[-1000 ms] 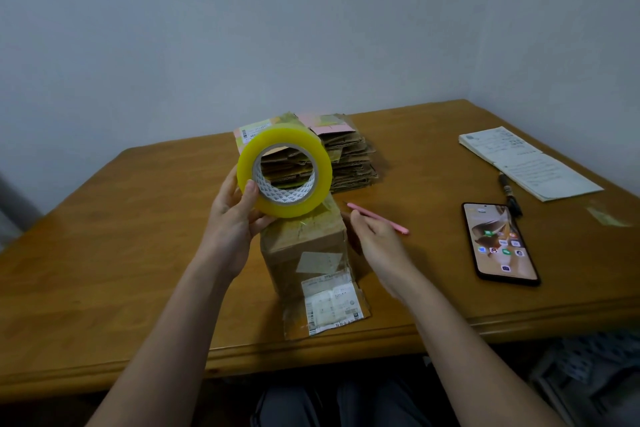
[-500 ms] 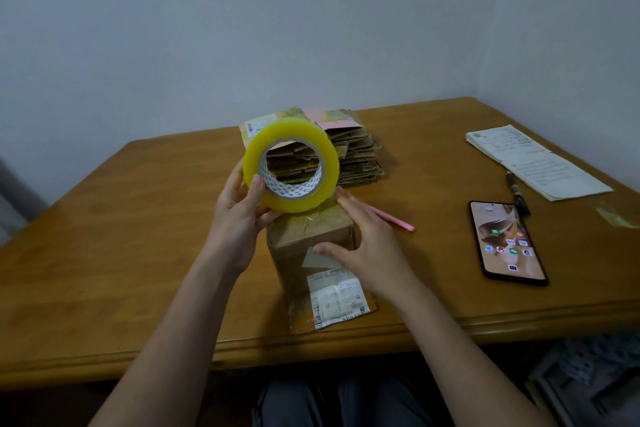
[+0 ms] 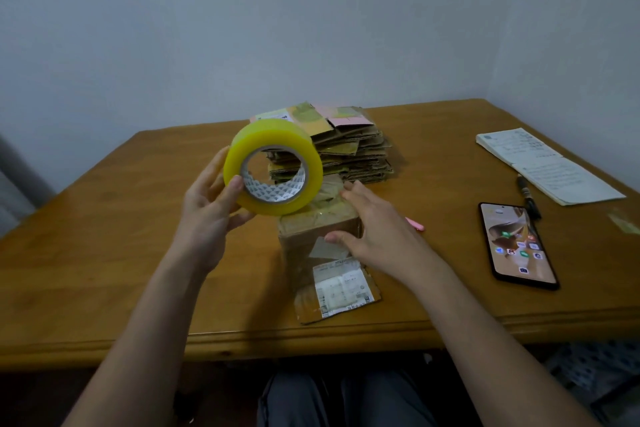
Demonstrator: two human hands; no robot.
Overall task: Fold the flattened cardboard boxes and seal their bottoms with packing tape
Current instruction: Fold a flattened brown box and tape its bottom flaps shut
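Note:
A small folded cardboard box (image 3: 313, 236) stands on the wooden table (image 3: 104, 236) near its front edge, with a white label on the flap lying toward me. My left hand (image 3: 207, 215) holds a yellow roll of packing tape (image 3: 273, 166) just above the box's top left corner. My right hand (image 3: 374, 229) rests on the box's right side, fingers straight over the top and thumb on the front face. Behind the box lies a stack of flattened cardboard boxes (image 3: 349, 149).
A pink pen (image 3: 415, 224) peeks out right of my right hand. A lit phone (image 3: 517, 244), a black pen (image 3: 528, 196) and a printed paper pad (image 3: 547, 165) lie on the right part of the table. A wall corner stands behind.
My right hand moved from the table beside the pink pen onto the box's right side. The tape roll tilted slightly and stayed above the box.

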